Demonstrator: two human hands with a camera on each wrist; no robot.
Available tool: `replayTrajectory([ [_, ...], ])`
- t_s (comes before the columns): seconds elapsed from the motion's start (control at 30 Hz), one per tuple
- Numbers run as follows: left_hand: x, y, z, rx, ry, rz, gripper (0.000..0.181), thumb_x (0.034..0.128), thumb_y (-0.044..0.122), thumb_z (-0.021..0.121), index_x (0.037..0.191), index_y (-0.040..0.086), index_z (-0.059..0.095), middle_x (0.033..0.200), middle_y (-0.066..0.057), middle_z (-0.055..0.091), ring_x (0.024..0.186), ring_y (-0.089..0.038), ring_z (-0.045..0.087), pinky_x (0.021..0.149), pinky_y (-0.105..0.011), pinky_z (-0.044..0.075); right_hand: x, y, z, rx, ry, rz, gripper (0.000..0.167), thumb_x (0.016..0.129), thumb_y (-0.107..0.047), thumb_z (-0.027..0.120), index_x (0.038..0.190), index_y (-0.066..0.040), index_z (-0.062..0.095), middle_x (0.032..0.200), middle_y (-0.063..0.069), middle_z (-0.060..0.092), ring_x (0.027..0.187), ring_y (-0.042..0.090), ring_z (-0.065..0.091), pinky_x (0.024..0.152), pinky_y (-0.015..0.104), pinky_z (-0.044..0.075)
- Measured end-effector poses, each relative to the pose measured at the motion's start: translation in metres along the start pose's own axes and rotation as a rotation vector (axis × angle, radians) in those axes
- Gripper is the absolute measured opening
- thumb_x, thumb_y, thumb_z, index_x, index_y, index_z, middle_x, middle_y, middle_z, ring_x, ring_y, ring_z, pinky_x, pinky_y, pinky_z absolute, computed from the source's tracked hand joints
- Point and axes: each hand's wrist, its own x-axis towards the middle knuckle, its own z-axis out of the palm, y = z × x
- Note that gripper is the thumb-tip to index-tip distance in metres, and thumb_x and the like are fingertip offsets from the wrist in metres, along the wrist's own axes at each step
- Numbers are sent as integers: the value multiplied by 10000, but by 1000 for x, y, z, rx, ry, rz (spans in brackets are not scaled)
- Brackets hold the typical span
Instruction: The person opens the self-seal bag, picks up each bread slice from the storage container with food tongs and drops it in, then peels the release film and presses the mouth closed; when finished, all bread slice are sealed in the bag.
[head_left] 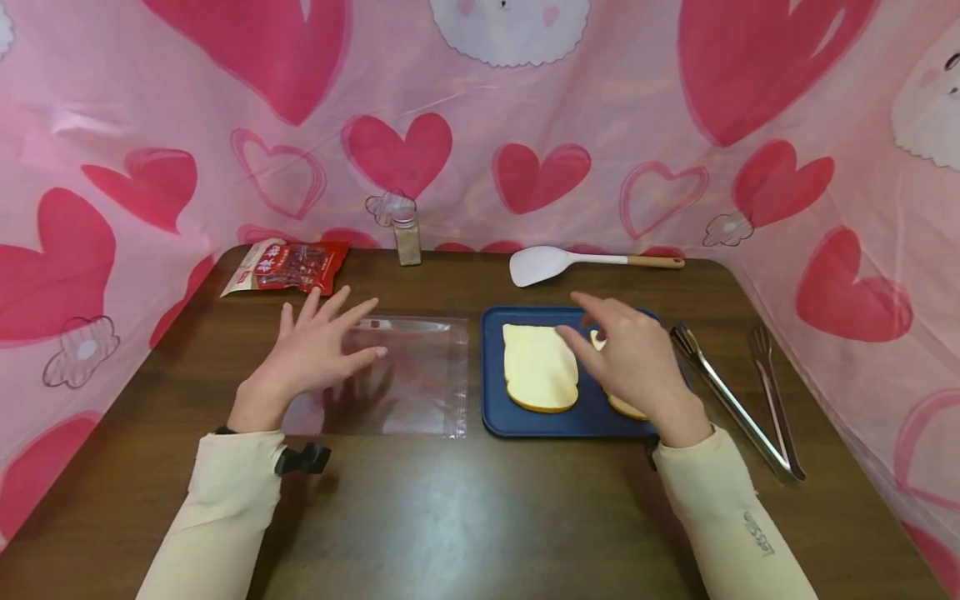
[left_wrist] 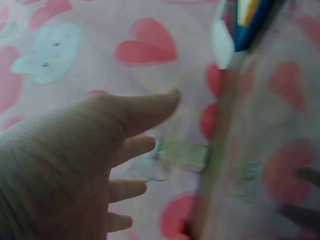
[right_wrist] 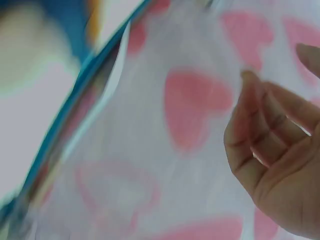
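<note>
- Clearly, the brown table (head_left: 382,533) bears everything, the blue tray (head_left: 492,375) included.
- A clear bag (head_left: 423,383) lies flat just left of the tray.
- The left hand (head_left: 315,354), over the bag and left of the tray, has spread fingers and holds nothing.
- The right hand (head_left: 630,358) hovers over the tray's right part, fingers half-bent, gripping nothing; this looks like a reaching step, and lifting soft bread would call for a light pinch at its edge.
- Two bread slices (head_left: 540,368) lie side by side on the tray, the right one partly hidden by that hand.
</note>
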Motion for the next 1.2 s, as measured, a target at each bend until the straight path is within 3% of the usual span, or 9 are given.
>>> replayTrajectory([
  [0.1, 7, 0, 10, -10, -77, 21, 863, 949, 604, 683, 1661, 241, 357, 1752, -258, 148, 1568, -635, 17, 1160, -862, -45, 11, -33, 18, 58, -212, 7, 456, 979, -361, 755, 1355, -106, 722, 777, 51, 736, 642, 189, 624, 563, 351, 518],
  [0.23, 13, -1, 22, -10, -149, 18, 841, 947, 549, 720, 1650, 233, 385, 1748, -249, 177, 1580, -610, 49, 1165, -863, -7, 27, -65, 48, 55, -440, 9, 413, 993, -387, 739, 1338, -160, 745, 935, 52, 795, 806, 229, 715, 606, 367, 551],
  [0.33, 16, -3, 28, -8, -179, 12, 865, 930, 560, 742, 1646, 224, 394, 1742, -249, 198, 1587, -579, 94, 1154, -877, 33, 36, -79, 69, 17, -526, -9, 360, 993, -371, 742, 1285, -162, 772, 1079, 66, 802, 921, 264, 739, 650, 419, 585],
  [0.37, 17, -4, 30, -14, -185, 8, 875, 921, 568, 749, 1646, 229, 395, 1744, -241, 200, 1590, -564, 106, 1150, -881, 44, 38, -82, 74, 1, -550, -12, 327, 996, -367, 740, 1250, -166, 784, 1033, 62, 797, 897, 262, 735, 637, 433, 581],
  [0.53, 23, -17, 40, -43, -184, -4, 966, 871, 639, 774, 1655, 243, 373, 1754, -186, 205, 1590, -505, 154, 1131, -895, 84, 44, -92, 93, -67, -615, -18, 258, 982, -394, 751, 1097, -168, 796, 803, 22, 718, 724, 202, 654, 573, 409, 546],
  [0.7, 24, -29, 43, -53, -195, -32, 1004, 854, 663, 774, 1659, 224, 364, 1759, -185, 190, 1604, -499, 115, 1127, -898, 68, 47, -99, 100, -111, -669, -19, 377, 977, -439, 744, 1246, -176, 757, 883, 40, 745, 764, 199, 660, 594, 402, 558],
  [0.83, 19, -26, 41, -50, -208, -45, 972, 888, 613, 769, 1654, 169, 370, 1763, -195, 173, 1613, -506, 96, 1131, -894, 86, 48, -101, 101, -135, -680, -26, 410, 974, -444, 746, 1297, -193, 735, 941, 58, 758, 823, 227, 687, 615, 424, 566],
  [1.0, 11, -13, 34, -8, -189, -5, 882, 952, 522, 741, 1637, 93, 385, 1727, -277, 214, 1575, -561, 169, 1107, -895, 185, 49, -102, 103, -163, -688, -22, 396, 969, -453, 750, 1273, -200, 729, 899, 48, 734, 804, 221, 671, 601, 409, 547],
  [1.2, 8, -14, 35, 16, -166, 1, 786, 986, 450, 728, 1621, 101, 423, 1711, -279, 265, 1570, -547, 215, 1120, -864, 239, 50, -103, 104, -162, -689, -26, 431, 969, -459, 748, 1321, -212, 727, 927, 48, 744, 819, 217, 670, 605, 405, 544],
])
